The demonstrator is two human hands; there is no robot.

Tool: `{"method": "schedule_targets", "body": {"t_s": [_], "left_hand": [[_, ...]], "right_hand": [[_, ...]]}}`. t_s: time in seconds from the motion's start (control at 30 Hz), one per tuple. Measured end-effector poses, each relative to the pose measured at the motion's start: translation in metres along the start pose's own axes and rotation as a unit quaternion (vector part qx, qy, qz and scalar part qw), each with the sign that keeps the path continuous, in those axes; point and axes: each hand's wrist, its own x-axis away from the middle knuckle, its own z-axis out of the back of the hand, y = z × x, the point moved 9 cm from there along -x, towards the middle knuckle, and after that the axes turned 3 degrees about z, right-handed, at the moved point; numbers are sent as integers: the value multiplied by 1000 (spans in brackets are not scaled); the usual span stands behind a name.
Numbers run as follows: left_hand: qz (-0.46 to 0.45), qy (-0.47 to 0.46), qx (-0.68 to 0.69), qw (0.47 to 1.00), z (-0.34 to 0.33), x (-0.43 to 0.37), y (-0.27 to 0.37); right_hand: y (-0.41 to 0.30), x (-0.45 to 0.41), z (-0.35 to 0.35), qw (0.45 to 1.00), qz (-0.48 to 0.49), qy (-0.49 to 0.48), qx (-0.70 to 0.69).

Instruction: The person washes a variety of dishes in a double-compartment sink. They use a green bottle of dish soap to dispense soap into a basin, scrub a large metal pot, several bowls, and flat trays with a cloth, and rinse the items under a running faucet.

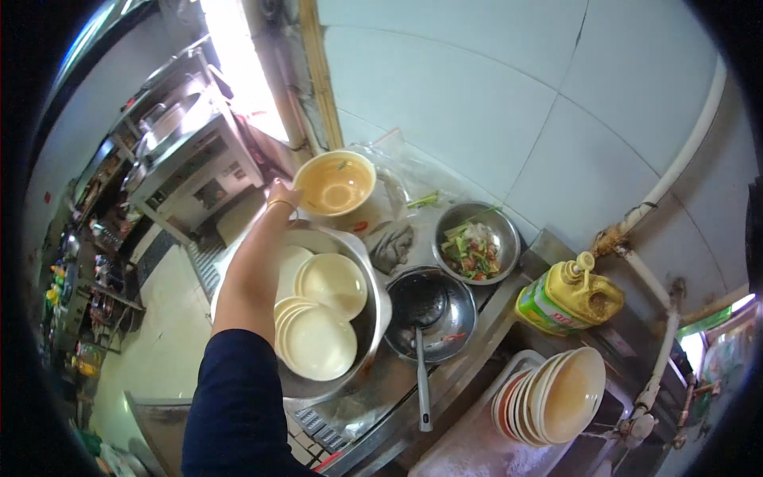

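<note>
My left hand (pixel 283 195), with a bangle on the wrist, grips the left rim of a large cream bowl (pixel 335 183) that holds a little liquid and a green scrap. Below that bowl is a wide metal basin (pixel 372 292) with several cream dishes (pixel 319 343) stacked inside; my forearm passes over its left side. Right of the basin, a black ladle (pixel 422 358) rests in a steel bowl (pixel 462 322). A second steel bowl (pixel 506 238) contains food scraps (pixel 471 250). My right hand is out of view.
A yellow detergent jug (pixel 569 298) stands at the right. Several stacked bowls (pixel 572 396) lean in a pale plastic tub (pixel 471 441). Clear plastic film (pixel 390 158) and a grey cloth-like piece (pixel 393 245) lie by the tiled wall (pixel 441 77). A pipe (pixel 685 161) runs along the right.
</note>
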Motion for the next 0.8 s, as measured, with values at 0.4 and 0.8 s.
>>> {"method": "schedule_targets", "body": {"t_s": [0.4, 0.8], "left_hand": [[89, -264, 598, 752, -7, 45, 41], [221, -704, 580, 346, 109, 501, 74]], "right_hand": [[23, 8, -19, 991, -124, 47, 5], [-9, 41, 60, 856, 17, 295, -423]]}}
